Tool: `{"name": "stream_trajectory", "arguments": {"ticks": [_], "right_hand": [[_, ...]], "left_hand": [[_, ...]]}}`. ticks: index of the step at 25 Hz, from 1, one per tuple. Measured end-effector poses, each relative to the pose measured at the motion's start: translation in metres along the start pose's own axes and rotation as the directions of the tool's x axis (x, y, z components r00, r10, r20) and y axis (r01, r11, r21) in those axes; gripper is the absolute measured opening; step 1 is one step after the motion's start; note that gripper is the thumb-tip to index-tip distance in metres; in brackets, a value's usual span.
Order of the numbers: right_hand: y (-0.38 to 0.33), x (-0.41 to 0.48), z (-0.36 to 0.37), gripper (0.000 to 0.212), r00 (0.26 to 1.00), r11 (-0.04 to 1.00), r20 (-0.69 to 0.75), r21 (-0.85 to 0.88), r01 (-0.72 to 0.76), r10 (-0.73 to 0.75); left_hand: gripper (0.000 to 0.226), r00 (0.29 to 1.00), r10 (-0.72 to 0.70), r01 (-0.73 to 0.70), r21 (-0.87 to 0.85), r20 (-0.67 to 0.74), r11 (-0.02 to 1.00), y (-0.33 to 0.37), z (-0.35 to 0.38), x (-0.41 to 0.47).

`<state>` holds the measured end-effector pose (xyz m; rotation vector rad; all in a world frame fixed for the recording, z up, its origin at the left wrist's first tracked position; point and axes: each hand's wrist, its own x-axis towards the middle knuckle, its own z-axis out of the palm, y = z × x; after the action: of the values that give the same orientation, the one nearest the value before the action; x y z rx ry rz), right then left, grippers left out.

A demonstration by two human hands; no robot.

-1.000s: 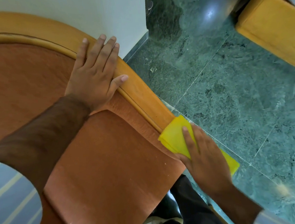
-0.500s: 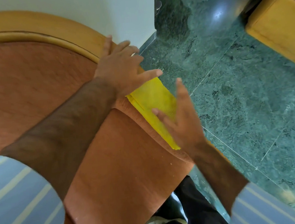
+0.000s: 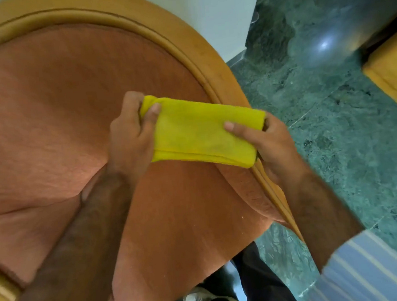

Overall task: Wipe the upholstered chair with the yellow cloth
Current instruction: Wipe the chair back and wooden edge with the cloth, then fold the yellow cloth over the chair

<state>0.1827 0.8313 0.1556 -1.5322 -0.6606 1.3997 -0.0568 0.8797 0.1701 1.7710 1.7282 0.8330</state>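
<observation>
The upholstered chair (image 3: 55, 119) has orange-brown fabric and a curved light wooden frame (image 3: 209, 61). The yellow cloth (image 3: 203, 131) is folded into a thick rectangle and held above the chair's right side, over the seam between back and seat. My left hand (image 3: 130, 136) grips the cloth's left end, thumb on top. My right hand (image 3: 270, 144) grips its right end, thumb pressed on the upper face. The cloth hides part of the wooden rail beneath it.
A green marble floor (image 3: 333, 127) lies to the right of the chair. A white wall (image 3: 217, 11) stands behind it. A yellow-orange piece of furniture (image 3: 393, 73) sits at the far right. My dark trouser leg and a shoe (image 3: 204, 299) show below the seat.
The cloth was pressed on the chair's right rail under my right hand; both hands have since lifted it and now hold it folded between them, further left over the upholstery.
</observation>
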Motion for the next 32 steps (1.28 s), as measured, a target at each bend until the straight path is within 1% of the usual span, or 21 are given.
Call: {"name": "stream_trajectory", "arguments": {"ticks": [1,3,5,6,8,9,11,12,14,15,16,18,19,21,22,24,26,27,29,31,32], "right_hand": [[-0.003,0.002,0.017,0.028,0.998,0.996,0.054,0.082,-0.032,0.027],[-0.003,0.001,0.053,0.034,0.980,0.987,0.172,0.110,-0.118,0.098],[0.004,-0.007,0.089,0.036,0.927,0.974,0.319,0.050,-0.222,0.195],[0.009,-0.015,0.107,0.036,0.888,0.965,0.393,0.007,-0.262,0.239],[0.017,-0.032,0.137,0.036,0.824,0.956,0.492,-0.073,-0.283,0.281],[0.025,-0.047,0.162,0.037,0.781,0.951,0.546,-0.131,-0.279,0.304],[0.035,-0.074,0.196,0.042,0.718,0.942,0.611,-0.235,-0.240,0.335],[0.042,-0.092,0.216,0.041,0.678,0.930,0.640,-0.302,-0.211,0.362],[0.060,-0.133,0.256,0.032,0.593,0.891,0.687,-0.436,-0.126,0.420],[0.067,-0.151,0.271,0.027,0.565,0.875,0.701,-0.477,-0.081,0.434],[0.078,-0.175,0.288,0.024,0.525,0.854,0.717,-0.519,-0.035,0.458],[0.097,-0.215,0.309,0.022,0.440,0.814,0.741,-0.580,0.041,0.507],[0.110,-0.238,0.318,0.022,0.378,0.789,0.750,-0.610,0.078,0.542],[0.136,-0.286,0.327,0.018,0.249,0.729,0.747,-0.661,0.178,0.617],[0.152,-0.312,0.329,0.017,0.182,0.692,0.731,-0.681,0.238,0.657],[0.183,-0.357,0.322,0.012,0.088,0.629,0.694,-0.692,0.354,0.714],[0.228,-0.408,0.304,0.005,-0.001,0.562,0.636,-0.682,0.468,0.772],[0.250,-0.428,0.294,0.005,-0.039,0.533,0.605,-0.668,0.519,0.796],[0.306,-0.468,0.263,0.014,-0.103,0.457,0.509,-0.641,0.616,0.854],[0.361,-0.494,0.229,0.022,-0.117,0.378,0.427,-0.603,0.702,0.897],[0.390,-0.503,0.210,0.022,-0.117,0.351,0.399,-0.586,0.730,0.910]], "left_hand": [[0.025,0.995,-0.081,0.079,-0.038,-0.066,0.996,-0.013,-0.012,-0.014],[0.024,0.956,-0.236,0.219,-0.115,-0.176,0.969,-0.040,-0.036,-0.044],[0.021,0.882,-0.389,0.326,-0.251,-0.268,0.912,-0.066,-0.064,-0.079],[0.016,0.833,-0.460,0.356,-0.338,-0.308,0.871,-0.076,-0.080,-0.099],[0.008,0.744,-0.552,0.376,-0.448,-0.376,0.811,-0.092,-0.111,-0.137],[0.006,0.686,-0.589,0.380,-0.479,-0.428,0.791,-0.103,-0.135,-0.167],[0.006,0.607,-0.637,0.385,-0.526,-0.474,0.759,-0.113,-0.164,-0.217],[0.006,0.555,-0.665,0.390,-0.550,-0.500,0.739,-0.118,-0.178,-0.249],[0.007,0.428,-0.726,0.398,-0.609,-0.538,0.686,-0.124,-0.199,-0.318],[0.006,0.390,-0.754,0.396,-0.643,-0.529,0.656,-0.125,-0.204,-0.348],[0.011,0.346,-0.788,0.389,-0.686,-0.509,0.614,-0.120,-0.210,-0.385],[0.037,0.277,-0.851,0.359,-0.774,-0.446,0.522,-0.109,-0.212,-0.448],[0.043,0.217,-0.878,0.349,-0.806,-0.426,0.478,-0.102,-0.211,-0.483],[0.041,0.058,-0.913,0.317,-0.860,-0.404,0.400,-0.088,-0.199,-0.551],[0.037,-0.038,-0.917,0.287,-0.883,-0.398,0.371,-0.079,-0.189,-0.586],[0.030,-0.192,-0.899,0.255,-0.904,-0.394,0.342,-0.067,-0.165,-0.641],[0.028,-0.356,-0.850,0.216,-0.919,-0.388,0.329,-0.050,-0.132,-0.700],[0.027,-0.430,-0.823,0.206,-0.928,-0.371,0.310,-0.043,-0.114,-0.725],[0.025,-0.558,-0.766,0.191,-0.947,-0.320,0.257,-0.027,-0.073,-0.779],[0.028,-0.630,-0.733,0.185,-0.966,-0.256,0.178,-0.017,-0.035,-0.817],[0.031,-0.672,-0.708,0.179,-0.976,-0.216,0.128,-0.016,-0.017,-0.833]]}}
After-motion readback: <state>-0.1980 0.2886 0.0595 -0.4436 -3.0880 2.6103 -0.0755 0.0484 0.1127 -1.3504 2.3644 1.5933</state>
